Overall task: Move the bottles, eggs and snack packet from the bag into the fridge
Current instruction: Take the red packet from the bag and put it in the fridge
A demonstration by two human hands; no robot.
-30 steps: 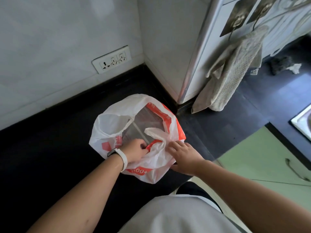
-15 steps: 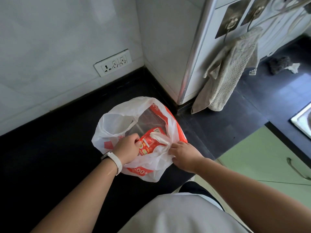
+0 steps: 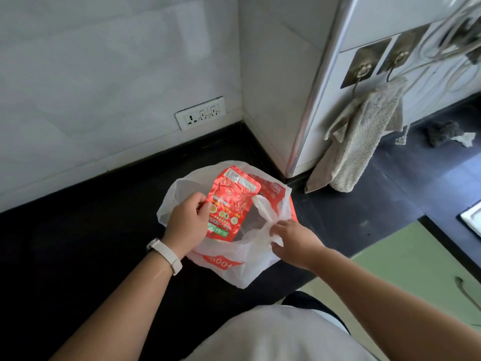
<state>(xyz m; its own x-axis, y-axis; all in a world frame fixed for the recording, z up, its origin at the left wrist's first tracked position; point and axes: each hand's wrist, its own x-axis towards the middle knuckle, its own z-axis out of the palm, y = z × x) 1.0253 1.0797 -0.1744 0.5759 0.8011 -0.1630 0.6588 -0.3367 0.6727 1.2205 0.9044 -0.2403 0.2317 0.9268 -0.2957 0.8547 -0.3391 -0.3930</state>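
Black countertop (image 3: 78,243) against a white wall, socket plate (image 3: 200,113) at the far side. White-and-orange plastic bag (image 3: 234,267) sits on the counter near the corner, mouth open. Left hand (image 3: 188,220), white watch (image 3: 166,256) on the wrist, grips the red snack packet (image 3: 231,201) by its left edge; packet is mostly above the bag mouth, lower end inside. Right hand (image 3: 294,241) pinches the bag's right handle. Knitted cloth (image 3: 356,149) hangs from a hook far right.
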